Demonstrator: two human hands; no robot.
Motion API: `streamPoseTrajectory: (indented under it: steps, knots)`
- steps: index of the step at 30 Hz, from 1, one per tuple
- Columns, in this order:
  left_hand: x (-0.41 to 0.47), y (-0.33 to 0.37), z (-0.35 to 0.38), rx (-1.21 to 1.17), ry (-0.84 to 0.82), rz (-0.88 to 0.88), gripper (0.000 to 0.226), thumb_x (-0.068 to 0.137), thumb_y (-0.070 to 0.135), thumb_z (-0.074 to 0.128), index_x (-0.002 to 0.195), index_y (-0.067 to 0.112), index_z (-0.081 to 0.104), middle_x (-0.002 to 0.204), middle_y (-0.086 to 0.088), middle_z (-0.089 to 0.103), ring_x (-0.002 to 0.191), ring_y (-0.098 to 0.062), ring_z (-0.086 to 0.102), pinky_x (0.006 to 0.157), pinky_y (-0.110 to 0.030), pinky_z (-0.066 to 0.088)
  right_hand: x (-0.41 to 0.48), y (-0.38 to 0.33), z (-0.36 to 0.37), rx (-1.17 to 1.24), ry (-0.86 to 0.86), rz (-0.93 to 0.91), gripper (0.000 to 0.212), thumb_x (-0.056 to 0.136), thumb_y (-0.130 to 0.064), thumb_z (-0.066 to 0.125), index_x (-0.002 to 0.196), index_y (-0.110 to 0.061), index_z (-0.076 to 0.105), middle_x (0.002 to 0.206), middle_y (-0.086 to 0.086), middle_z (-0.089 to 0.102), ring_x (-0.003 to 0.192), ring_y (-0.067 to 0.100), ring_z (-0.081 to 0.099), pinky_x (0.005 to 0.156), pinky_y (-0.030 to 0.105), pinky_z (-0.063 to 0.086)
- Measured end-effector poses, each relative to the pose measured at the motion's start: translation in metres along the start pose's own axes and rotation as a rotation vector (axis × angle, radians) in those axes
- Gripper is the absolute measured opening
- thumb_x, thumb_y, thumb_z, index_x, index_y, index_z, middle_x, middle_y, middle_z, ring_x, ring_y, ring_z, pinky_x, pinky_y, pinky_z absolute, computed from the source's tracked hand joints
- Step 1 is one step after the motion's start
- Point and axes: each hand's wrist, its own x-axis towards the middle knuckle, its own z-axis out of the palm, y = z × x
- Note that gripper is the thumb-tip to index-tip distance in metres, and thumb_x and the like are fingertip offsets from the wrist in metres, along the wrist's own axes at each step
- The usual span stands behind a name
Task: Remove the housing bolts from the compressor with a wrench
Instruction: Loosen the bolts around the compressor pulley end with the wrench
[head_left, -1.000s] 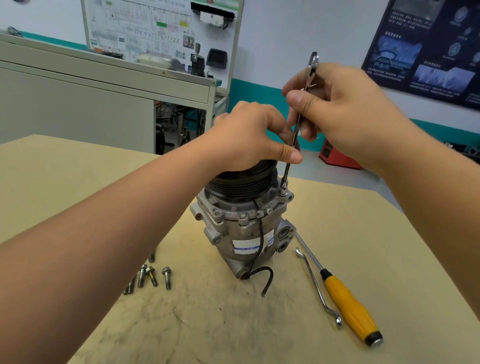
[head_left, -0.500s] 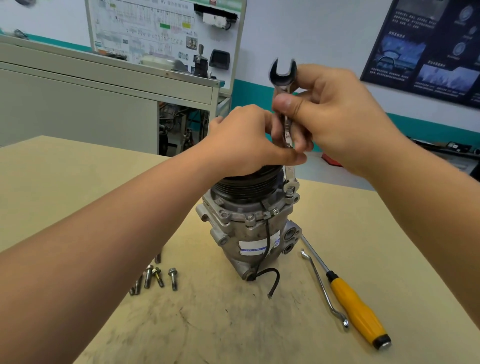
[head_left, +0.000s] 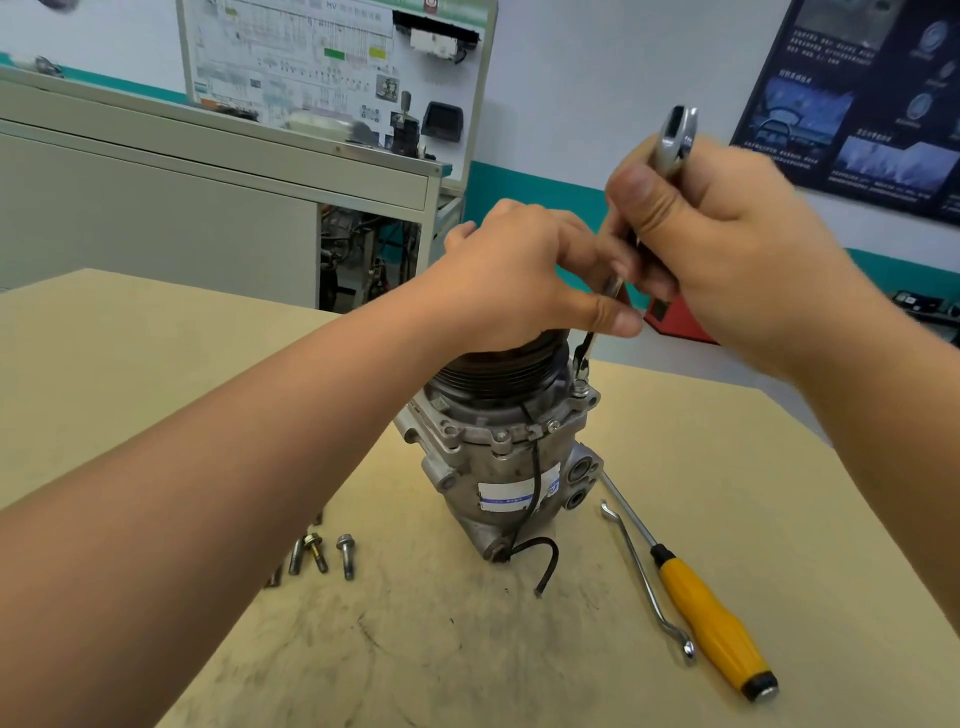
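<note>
A: Task thing, where?
B: The compressor stands on end mid-table. Cast grey metal, rough and lumpy, with a black ribbed pulley on top. White label on the front. A thin black wire runs down over it and curls onto the table.
A: Wrench?
B: The wrench is slim shiny steel, nearly upright at the compressor's 1 o'clock corner. Its lower end is at a hex-headed housing bolt in a flange ear. The open-jawed upper end pokes out above the fist, blurred.
A: Hands?
B: The right hand is clenched round the upper shank, thumb in front. The left hand lies over the pulley, thumb and forefinger pinching the shank lower down. Fingers hide the mid-shank. How the lower end seats on the bolt is too small to tell.
A: Rest?
B: Loose bolts at 8 o'clock from the compressor, steel with flanged heads. Some are cut off behind the left forearm, so the count is unclear. At 4 o'clock a screwdriver, smooth yellow handle, black collar, tip hidden behind the compressor. Just beside it lies a thin bent rod with hooked ends. The tabletop is tan, matte, smeared dark. Grey cabinet far back at 10 o'clock. Dark poster at 2 o'clock, text unreadable.
</note>
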Motion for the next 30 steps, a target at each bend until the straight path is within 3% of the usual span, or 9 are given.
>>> streamPoseTrajectory:
  steps: [6,8,11,14,23,26,30]
  knots:
    - [0.002,-0.004,0.004,0.02,-0.01,0.011,0.012,0.07,0.046,0.076,0.075,0.04,0.067,0.1,0.021,0.06,0.12,-0.021,0.047,0.109,-0.049,0.029,0.0,0.003,0.002,0.012,-0.022,0.034,0.025,0.095,-0.031,0.043,0.072,-0.021,0.045,0.059,-0.001,0.047,0.042,0.002,0.04,0.046,0.015,0.035]
    - [0.002,-0.005,0.005,0.025,0.013,0.009,0.013,0.069,0.048,0.076,0.074,0.043,0.065,0.1,0.022,0.06,0.121,-0.019,0.047,0.11,-0.05,0.028,-0.001,0.003,0.001,0.025,-0.028,0.027,0.025,0.093,-0.034,0.043,0.073,-0.02,0.045,0.059,-0.001,0.047,0.042,0.003,0.04,0.047,0.016,0.036]
    - [0.003,-0.007,0.007,0.07,0.041,-0.001,0.026,0.068,0.051,0.075,0.085,0.031,0.073,0.101,0.023,0.06,0.124,-0.016,0.041,0.111,-0.051,0.024,-0.003,0.002,0.0,0.024,-0.036,0.018,0.026,0.085,-0.042,0.041,0.073,-0.02,0.045,0.058,-0.002,0.047,0.044,0.005,0.042,0.048,0.017,0.038]
    - [0.004,-0.008,0.008,0.093,0.034,0.005,0.033,0.069,0.051,0.073,0.092,0.028,0.075,0.108,0.022,0.061,0.126,-0.014,0.035,0.112,-0.05,0.021,-0.002,0.003,-0.001,0.017,-0.024,0.022,0.027,0.092,-0.036,0.042,0.072,-0.019,0.046,0.056,-0.003,0.047,0.043,0.003,0.041,0.048,0.015,0.037]
    - [0.001,-0.005,0.01,0.11,0.074,0.0,0.024,0.071,0.051,0.072,0.083,0.03,0.073,0.11,0.02,0.06,0.128,-0.014,0.032,0.112,-0.053,0.01,0.003,0.006,-0.005,0.032,-0.068,0.035,0.029,0.095,-0.034,0.04,0.078,-0.014,0.052,0.049,-0.01,0.049,0.041,0.003,0.04,0.046,0.014,0.036]
    - [0.0,-0.004,0.013,0.11,0.112,-0.038,0.029,0.07,0.051,0.072,0.084,0.026,0.073,0.101,0.021,0.057,0.124,-0.013,0.03,0.112,-0.05,0.007,0.006,0.005,-0.007,0.052,-0.136,0.051,0.031,0.096,-0.033,0.037,0.077,-0.017,0.055,0.05,-0.008,0.049,0.041,0.003,0.039,0.046,0.011,0.035]
    - [-0.002,-0.003,0.015,0.131,0.134,-0.05,0.025,0.07,0.051,0.074,0.068,0.031,0.058,0.082,0.024,0.054,0.124,-0.011,0.032,0.112,-0.049,0.008,0.007,0.007,-0.009,0.044,-0.197,0.059,0.034,0.101,-0.024,0.035,0.077,-0.015,0.057,0.051,-0.006,0.051,0.042,0.003,0.038,0.047,0.01,0.036]
